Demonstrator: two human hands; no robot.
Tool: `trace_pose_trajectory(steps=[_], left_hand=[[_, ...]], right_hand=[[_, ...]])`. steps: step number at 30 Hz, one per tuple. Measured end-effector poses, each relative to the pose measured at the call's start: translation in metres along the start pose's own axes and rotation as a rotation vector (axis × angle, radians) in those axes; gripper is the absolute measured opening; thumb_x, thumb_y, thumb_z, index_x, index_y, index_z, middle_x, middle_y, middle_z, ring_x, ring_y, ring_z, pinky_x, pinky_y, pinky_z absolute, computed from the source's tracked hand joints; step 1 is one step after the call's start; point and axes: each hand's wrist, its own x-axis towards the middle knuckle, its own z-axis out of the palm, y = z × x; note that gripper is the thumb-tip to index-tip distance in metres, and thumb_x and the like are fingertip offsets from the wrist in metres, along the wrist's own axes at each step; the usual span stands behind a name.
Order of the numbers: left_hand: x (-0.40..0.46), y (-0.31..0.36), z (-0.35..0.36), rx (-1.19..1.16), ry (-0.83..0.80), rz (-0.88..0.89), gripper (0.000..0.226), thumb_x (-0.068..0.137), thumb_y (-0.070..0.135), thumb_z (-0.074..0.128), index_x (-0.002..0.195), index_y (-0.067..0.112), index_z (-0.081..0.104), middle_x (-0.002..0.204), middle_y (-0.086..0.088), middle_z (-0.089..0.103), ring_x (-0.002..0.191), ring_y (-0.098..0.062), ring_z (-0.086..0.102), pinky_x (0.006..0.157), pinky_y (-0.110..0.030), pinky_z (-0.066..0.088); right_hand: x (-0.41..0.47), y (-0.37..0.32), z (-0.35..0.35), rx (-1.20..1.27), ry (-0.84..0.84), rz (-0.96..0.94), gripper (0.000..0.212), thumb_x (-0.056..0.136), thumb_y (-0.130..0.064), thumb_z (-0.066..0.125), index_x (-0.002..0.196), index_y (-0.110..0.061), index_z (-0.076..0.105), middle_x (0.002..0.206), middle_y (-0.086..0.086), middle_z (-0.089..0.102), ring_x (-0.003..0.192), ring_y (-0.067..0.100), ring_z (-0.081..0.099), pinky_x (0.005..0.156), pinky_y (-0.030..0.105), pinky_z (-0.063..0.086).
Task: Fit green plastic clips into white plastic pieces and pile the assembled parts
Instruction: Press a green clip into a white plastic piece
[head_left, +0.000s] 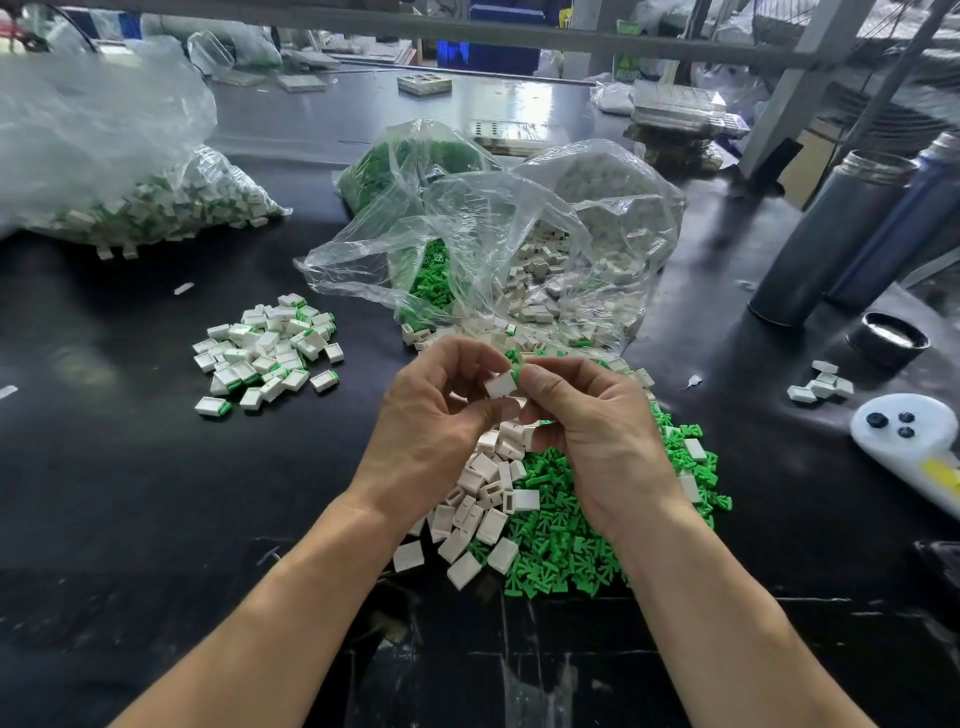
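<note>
Two hands meet above the loose heaps: left hand (436, 415) pinches a white piece (501, 385), right hand (587, 415) pinches a green clip (517, 372) at its end. Best push squarely, then toss left onto the assembled pile (267, 353).

This is a small factory assembly bench, a workshop for hand-fitting plastic parts in bulk. The black worktable (130, 493) carries a clear bag of loose green clips and white pieces (519, 249) at its middle, with a heap of assembled parts (270, 353) to the left of that bag and a larger bag of finished parts (130, 171) further left. Behind the bag stand grey metal racking (810, 57), blue bins (488, 52) and stacked trays (680, 111).
</note>
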Motion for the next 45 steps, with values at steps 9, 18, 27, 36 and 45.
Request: trace_pose_trajectory(steps=[9, 18, 27, 36, 45], left_hand=[[0.000, -0.002, 0.000, -0.026, -0.032, 0.001, 0.029, 0.083, 0.022, 0.082, 0.109, 0.018, 0.070, 0.094, 0.004, 0.073, 0.084, -0.013, 0.070, 0.077, -0.032, 0.060], [0.000, -0.002, -0.001, -0.129, 0.036, -0.042, 0.015, 0.090, 0.014, 0.076, 0.104, 0.007, 0.074, 0.089, -0.011, 0.075, 0.072, -0.015, 0.065, 0.067, -0.025, 0.058], [0.000, -0.002, -0.005, -0.093, 0.046, -0.023, 0.009, 0.088, 0.010, 0.076, 0.096, 0.012, 0.073, 0.086, 0.000, 0.075, 0.072, -0.009, 0.065, 0.067, -0.022, 0.056], [0.002, -0.002, -0.012, 0.040, 0.027, 0.042, 0.013, 0.091, 0.002, 0.073, 0.098, 0.014, 0.073, 0.091, 0.002, 0.076, 0.087, -0.012, 0.072, 0.080, -0.025, 0.058], [0.002, -0.002, -0.013, 0.056, 0.022, 0.036, 0.011, 0.093, 0.003, 0.072, 0.098, 0.013, 0.072, 0.088, 0.001, 0.075, 0.083, -0.014, 0.070, 0.079, -0.032, 0.059]], right_hand=[[-0.002, -0.001, -0.001, -0.156, 0.078, -0.122, 0.006, 0.093, -0.018, 0.078, 0.096, -0.014, 0.074, 0.081, 0.000, 0.076, 0.069, 0.010, 0.069, 0.056, 0.023, 0.052], [-0.004, -0.003, 0.001, -0.213, 0.018, -0.253, 0.006, 0.092, -0.018, 0.079, 0.096, -0.017, 0.075, 0.084, -0.001, 0.076, 0.073, 0.007, 0.069, 0.063, 0.017, 0.052], [-0.002, -0.002, -0.004, -0.567, -0.044, -0.356, 0.008, 0.094, -0.024, 0.077, 0.097, -0.029, 0.072, 0.090, -0.015, 0.072, 0.083, 0.001, 0.068, 0.071, 0.011, 0.051], [-0.004, -0.002, -0.006, -0.609, -0.066, -0.391, 0.007, 0.095, -0.022, 0.075, 0.100, -0.026, 0.075, 0.090, -0.016, 0.072, 0.086, 0.002, 0.068, 0.072, 0.012, 0.051], [-0.005, -0.002, -0.001, -0.496, -0.056, -0.354, 0.013, 0.095, -0.018, 0.075, 0.096, -0.031, 0.072, 0.084, -0.012, 0.073, 0.070, 0.004, 0.067, 0.065, 0.018, 0.054]])
